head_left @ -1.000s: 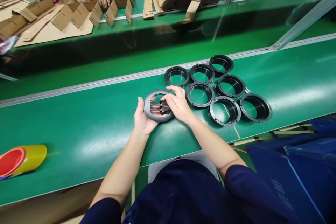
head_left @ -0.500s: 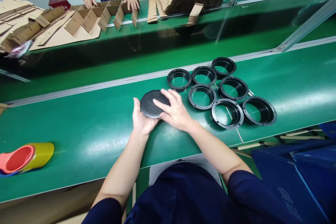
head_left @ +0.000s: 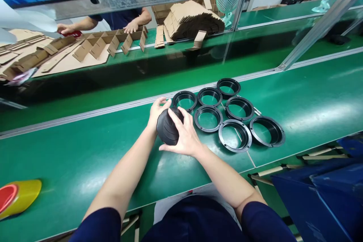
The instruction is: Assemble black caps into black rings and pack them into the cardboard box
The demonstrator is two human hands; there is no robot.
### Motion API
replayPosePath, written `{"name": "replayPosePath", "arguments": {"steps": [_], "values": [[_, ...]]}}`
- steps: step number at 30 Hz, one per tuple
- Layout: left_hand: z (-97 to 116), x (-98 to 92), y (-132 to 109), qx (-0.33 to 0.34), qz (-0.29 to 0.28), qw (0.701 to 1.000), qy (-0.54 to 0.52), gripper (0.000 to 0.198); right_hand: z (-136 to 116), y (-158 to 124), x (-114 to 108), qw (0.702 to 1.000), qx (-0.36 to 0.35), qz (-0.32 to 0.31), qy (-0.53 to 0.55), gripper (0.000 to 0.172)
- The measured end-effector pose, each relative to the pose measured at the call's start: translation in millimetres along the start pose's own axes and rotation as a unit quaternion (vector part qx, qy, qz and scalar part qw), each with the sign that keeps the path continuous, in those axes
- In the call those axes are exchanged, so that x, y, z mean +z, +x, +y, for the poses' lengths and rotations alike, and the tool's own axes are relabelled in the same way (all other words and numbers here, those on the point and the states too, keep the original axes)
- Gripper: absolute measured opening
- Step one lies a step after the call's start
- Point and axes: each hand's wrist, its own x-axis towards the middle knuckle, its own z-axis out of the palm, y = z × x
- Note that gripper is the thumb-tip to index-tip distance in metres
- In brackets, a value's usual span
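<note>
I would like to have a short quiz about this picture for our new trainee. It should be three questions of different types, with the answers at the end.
1. Count: how many black rings stand on the green table?

2. Choose: what touches the black round part?
A) the left hand only
B) the right hand only
C) both of these hands

3. True or false: the yellow object with a red inside lies to the left of the rings.

Key:
1. Seven.
2. C, both of these hands.
3. True; it lies near the picture's left edge.
</note>
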Motion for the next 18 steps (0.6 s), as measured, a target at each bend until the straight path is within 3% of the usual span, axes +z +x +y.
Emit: {"name": "replayPosePath", "arguments": {"steps": [3,6,9,13,18], "values": [[-0.5,13.7,32.0,-0.013,-0.032,0.999,0.013,0.039,0.4,-0.9,1.7,1.0,-0.01,-0.009,-0.009,0.135],[-2.3,-1.2,26.7,-0.015,-0.052,0.999,0.005,0.036,0.7,-2.0,1.1,1.0,-0.007,-0.026,-0.011,0.141],[-9.1,-44.9,-8.4,-0.01,-0.018,1.0,-0.006,0.039,0.3,-5.1,0.1,0.999,-0.004,-0.049,-0.015,0.139],[-24.6,-104.0,-73.8,-0.035,0.018,0.999,-0.022,0.043,-2.9,-11.7,4.7,0.996,-0.024,-0.079,-0.014,0.128],[-35.3,-140.0,-133.1,-0.065,0.033,0.996,-0.059,0.047,-25.2,-10.2,21.1,0.99,-0.027,-0.122,-0.061,0.118]]}}
